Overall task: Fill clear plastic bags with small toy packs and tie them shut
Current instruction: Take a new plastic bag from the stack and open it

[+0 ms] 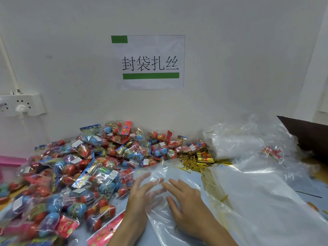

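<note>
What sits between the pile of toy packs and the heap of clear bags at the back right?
In the head view, gold twist ties lie between the toy packs and clear bags.

Bare hands [142, 194], sleeveless forearms [209, 233]

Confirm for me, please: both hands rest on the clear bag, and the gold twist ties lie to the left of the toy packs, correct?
Not quite. The head view shows the gold twist ties to the right of the toy packs, not the left. Both the left hand and right hand do rest on the clear bag.
</note>
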Available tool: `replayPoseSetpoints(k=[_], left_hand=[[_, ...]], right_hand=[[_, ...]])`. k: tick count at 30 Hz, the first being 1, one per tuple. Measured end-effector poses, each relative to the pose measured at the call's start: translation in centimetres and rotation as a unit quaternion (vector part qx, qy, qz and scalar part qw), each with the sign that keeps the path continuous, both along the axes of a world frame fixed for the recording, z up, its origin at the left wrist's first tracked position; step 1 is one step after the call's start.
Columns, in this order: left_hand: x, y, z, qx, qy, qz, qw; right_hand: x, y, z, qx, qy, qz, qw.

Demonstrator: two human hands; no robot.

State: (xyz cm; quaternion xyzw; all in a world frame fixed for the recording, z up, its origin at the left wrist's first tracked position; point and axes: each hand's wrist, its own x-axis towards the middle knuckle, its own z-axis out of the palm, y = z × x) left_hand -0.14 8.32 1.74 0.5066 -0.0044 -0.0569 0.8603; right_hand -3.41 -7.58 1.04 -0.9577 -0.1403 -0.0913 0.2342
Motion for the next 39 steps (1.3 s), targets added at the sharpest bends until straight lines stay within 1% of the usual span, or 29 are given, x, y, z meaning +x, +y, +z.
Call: replayPoseSetpoints(k=[2, 5, 8, 10, 12, 15, 18, 20, 22, 28, 32, 35, 39], left_hand=[[0.0, -0.1, 0.1, 0.022, 0.001, 0.045, 0.999], [0.0, -0.1, 0.0, 0.105, -0.036, 0.131, 0.985], [0.0, 0.2, -0.4, 0.142, -0.054, 0.177, 0.973], [0.1, 0.2, -0.5, 0.146, -0.059, 0.182, 0.971], [0.2, 0.2, -0.6, 0.147, -0.070, 0.180, 0.970], [0.1, 0.2, -0.5, 0.156, -0.080, 0.167, 0.970], [0.1, 0.2, -0.5, 0.178, -0.090, 0.180, 0.963], [0.1, 0.2, -0.5, 0.169, -0.091, 0.183, 0.964], [0.2, 0.3, -0.5, 0.148, -0.087, 0.174, 0.970], [0.3, 0.5, 0.2, 0.075, -0.055, 0.150, 0.984], [0.3, 0.7, 0.4, 0.120, -0.058, 0.148, 0.980], [0.1, 0.8, 0.4, 0.181, -0.085, 0.178, 0.963], [-0.1, 1.0, 0.5, 0.205, -0.099, 0.204, 0.952]], right_hand=[[0.0, 0.0, 0.0, -0.010, 0.001, 0.002, 1.000], [0.0, -0.1, 0.1, -0.019, -0.001, -0.001, 1.000], [0.0, -0.2, 0.1, -0.017, -0.004, -0.004, 1.000], [-0.1, -0.3, 0.1, -0.004, -0.017, -0.001, 1.000], [-0.2, -0.1, 0.2, 0.023, -0.050, 0.007, 0.998], [-0.3, 0.7, 0.4, 0.106, -0.106, 0.010, 0.989], [-0.3, 1.2, 0.6, 0.181, -0.110, -0.011, 0.977], [-0.3, 1.3, 0.6, 0.201, -0.097, -0.020, 0.975], [-0.2, 1.4, 0.4, 0.200, -0.081, -0.026, 0.976], [0.0, 1.0, 0.2, 0.145, -0.047, -0.030, 0.988], [0.0, 1.0, 0.0, 0.122, -0.028, -0.023, 0.992], [0.0, 1.0, -0.2, 0.122, -0.028, -0.029, 0.992], [0.1, 0.8, -0.3, 0.130, -0.034, -0.036, 0.990]])
